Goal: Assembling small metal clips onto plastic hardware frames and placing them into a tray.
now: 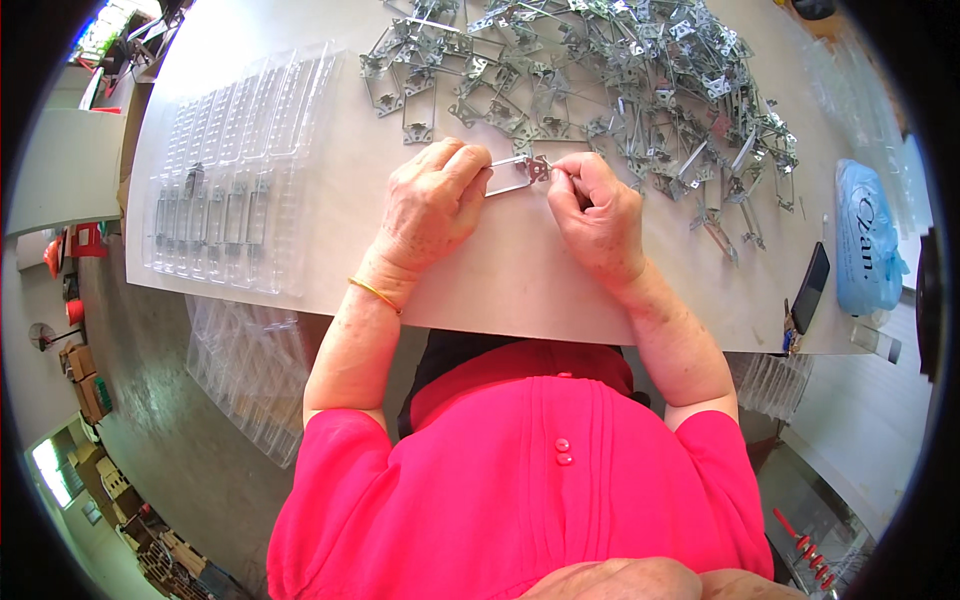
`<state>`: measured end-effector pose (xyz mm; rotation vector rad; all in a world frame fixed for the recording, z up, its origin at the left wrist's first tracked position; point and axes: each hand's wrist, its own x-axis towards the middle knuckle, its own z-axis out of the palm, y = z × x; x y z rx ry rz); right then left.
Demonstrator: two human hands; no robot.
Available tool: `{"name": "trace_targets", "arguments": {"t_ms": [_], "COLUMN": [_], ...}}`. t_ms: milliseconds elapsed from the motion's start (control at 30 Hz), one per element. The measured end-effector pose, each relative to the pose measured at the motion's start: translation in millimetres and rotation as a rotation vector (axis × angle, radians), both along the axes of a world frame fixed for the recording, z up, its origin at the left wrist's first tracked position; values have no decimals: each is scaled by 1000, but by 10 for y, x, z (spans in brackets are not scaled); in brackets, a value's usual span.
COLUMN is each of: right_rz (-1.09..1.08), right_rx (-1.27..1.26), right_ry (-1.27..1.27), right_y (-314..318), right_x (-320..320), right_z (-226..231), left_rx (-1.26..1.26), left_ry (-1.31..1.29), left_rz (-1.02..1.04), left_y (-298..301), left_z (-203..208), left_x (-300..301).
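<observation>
A metal wire bracket [508,187], a narrow U-shaped frame with a punched plate at one end, is held over the near part of the table. My left hand [432,200] is closed on the frame's legs. The fingers of my right hand [603,218] pinch at the edge of the end plate; whether a small separate part is between them is too small to tell. Beyond both hands lies a large tangled pile of similar metal brackets [690,75]. To the left, a clear plastic tray [280,130] holds several brackets [235,218] side by side in its near slots.
At the table's right edge lie a dark phone [812,285] and a blue plastic bag [862,240]. More clear trays [245,370] are stacked below the table's left front edge. Clear plastic [850,90] lies at the far right.
</observation>
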<state>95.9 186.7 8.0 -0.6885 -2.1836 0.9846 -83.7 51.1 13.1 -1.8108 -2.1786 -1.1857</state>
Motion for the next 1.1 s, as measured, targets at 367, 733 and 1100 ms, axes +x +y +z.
{"name": "trace_targets", "arguments": {"t_ms": [367,733,1100], "right_rz": [15,17,23], "right_rx": [-34,-21,60], "right_ry": [8,22,-6], "right_y": [0,0,12], "right_x": [9,12,25], "right_z": [-11,8,24], "left_rx": [-56,-19,-15], "left_ry": [-20,92,135], "left_rz": [10,-40,-70], "left_y": [-15,1,16], "left_z": [66,60,23], "left_x": [77,54,48]}}
